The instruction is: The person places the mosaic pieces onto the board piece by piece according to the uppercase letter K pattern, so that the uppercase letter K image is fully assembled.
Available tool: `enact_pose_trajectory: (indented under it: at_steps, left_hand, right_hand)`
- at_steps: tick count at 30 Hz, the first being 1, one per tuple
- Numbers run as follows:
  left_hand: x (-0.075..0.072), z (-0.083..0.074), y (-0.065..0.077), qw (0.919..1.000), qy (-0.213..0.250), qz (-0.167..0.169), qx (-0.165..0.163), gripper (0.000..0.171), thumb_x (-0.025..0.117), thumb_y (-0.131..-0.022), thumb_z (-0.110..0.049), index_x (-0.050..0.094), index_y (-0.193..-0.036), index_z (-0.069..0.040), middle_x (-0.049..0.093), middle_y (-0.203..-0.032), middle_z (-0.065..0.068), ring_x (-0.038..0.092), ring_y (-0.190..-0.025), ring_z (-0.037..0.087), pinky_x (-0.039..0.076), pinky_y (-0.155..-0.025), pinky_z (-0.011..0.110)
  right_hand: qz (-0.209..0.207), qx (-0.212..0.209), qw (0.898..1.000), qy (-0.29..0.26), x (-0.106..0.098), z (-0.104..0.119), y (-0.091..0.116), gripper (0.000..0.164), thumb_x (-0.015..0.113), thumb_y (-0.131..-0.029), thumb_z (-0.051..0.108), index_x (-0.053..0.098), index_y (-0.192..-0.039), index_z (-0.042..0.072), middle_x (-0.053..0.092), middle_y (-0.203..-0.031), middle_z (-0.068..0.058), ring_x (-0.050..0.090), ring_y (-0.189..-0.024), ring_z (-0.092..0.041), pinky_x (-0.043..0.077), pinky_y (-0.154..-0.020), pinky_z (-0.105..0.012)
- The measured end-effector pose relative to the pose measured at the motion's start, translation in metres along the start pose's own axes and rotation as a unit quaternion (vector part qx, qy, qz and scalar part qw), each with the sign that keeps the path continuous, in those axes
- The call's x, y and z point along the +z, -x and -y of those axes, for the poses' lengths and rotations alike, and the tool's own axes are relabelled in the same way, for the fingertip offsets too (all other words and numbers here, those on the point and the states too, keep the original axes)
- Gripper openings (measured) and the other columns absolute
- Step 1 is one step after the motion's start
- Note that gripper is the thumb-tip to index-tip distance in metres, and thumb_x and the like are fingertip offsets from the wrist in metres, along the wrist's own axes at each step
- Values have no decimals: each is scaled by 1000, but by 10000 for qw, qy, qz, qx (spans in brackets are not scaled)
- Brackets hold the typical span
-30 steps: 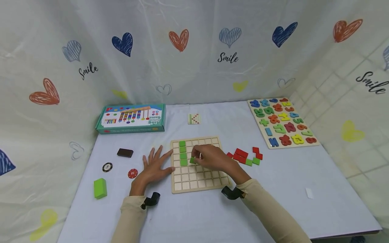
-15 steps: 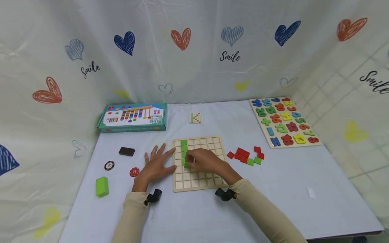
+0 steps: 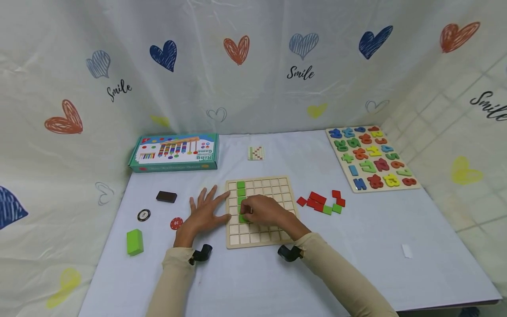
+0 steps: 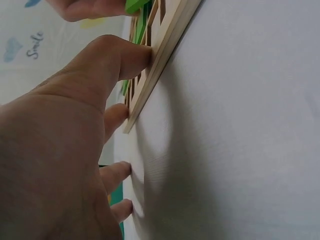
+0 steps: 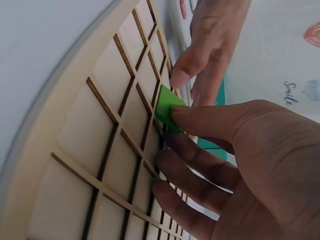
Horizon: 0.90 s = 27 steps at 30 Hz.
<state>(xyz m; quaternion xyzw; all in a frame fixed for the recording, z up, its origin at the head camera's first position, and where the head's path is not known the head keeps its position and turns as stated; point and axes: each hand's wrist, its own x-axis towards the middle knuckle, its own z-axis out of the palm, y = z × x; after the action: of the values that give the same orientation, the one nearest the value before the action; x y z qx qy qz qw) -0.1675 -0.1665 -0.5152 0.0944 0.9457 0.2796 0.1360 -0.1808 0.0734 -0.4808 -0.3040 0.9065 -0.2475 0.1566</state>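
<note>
We see bright green on the tile (image 5: 164,104), brown-lined squares checking the pale wooden grid board (image 3: 253,238), red mixed with green among the loose tiles (image 3: 317,197), white on the tabletop (image 3: 237,281), and navy, light-blue, orange-red and yellow hearts patterning the white curtain (image 3: 261,97)

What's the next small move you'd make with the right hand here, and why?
Probably settle the green tile flat on the board and release it: the right hand pinches it at a tilt, in line with the column of green tiles, while the left hand touches the board's edge.
</note>
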Motion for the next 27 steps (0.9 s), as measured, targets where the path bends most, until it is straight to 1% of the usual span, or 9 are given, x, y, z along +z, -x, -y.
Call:
enact_pose_trajectory:
  at_steps: [4,9,14,18,21,27]
  left_hand:
    - [2,1,-1,10000,33,37,-10,81,78,-95,-40,39,-166,-33,9,-179,11,-8,-164,43,-17,-120,76]
    - [3,1,-1,10000,65,34,-38,81,77,-96,-40,38,-166,-33,7,-180,11,-10,-164,43,-18,-120,75]
    - [5,4,0,10000,72,25,-52,79,76,-97,-41,38,-166,-32,7,-180,11,-11,-164,42,-18,-121,74]
    - [7,5,1,9999,85,22,-75,79,75,-98,-42,37,-166,-32,6,-180,11,-12,-164,42,-19,-121,72]
    - [6,5,1,9999,79,17,-72,79,74,-98,-42,37,-167,-32,6,-180,10,-12,-164,41,-19,-121,72]
    - [5,6,1,9999,109,63,-67,79,74,-98,-42,36,-167,-33,5,-180,10,-12,-164,41,-19,-121,73]
  right_hand:
    - [-182,70,9998,21,4,0,3,7,76,-99,17,78,-94,22,67,-92,11,60,-82,-6,54,-72,-30]
    - [-378,102,9992,-67,6,1,7,8,75,-99,15,78,-94,19,65,-94,8,59,-82,-8,53,-71,-32]
    - [-401,145,9991,44,10,1,9,7,75,-99,15,77,-95,20,65,-94,9,59,-83,-7,53,-72,-31]
    - [-455,165,9986,198,13,2,12,4,76,-99,18,78,-101,20,65,-97,10,60,-85,-6,53,-73,-29]
    - [-536,159,9982,209,13,2,15,8,76,-99,21,79,-107,21,66,-100,10,61,-88,-5,53,-75,-29]
    - [-683,166,9975,-74,5,1,25,14,74,-99,18,78,-112,16,69,-104,6,63,-94,-9,56,-82,-30]
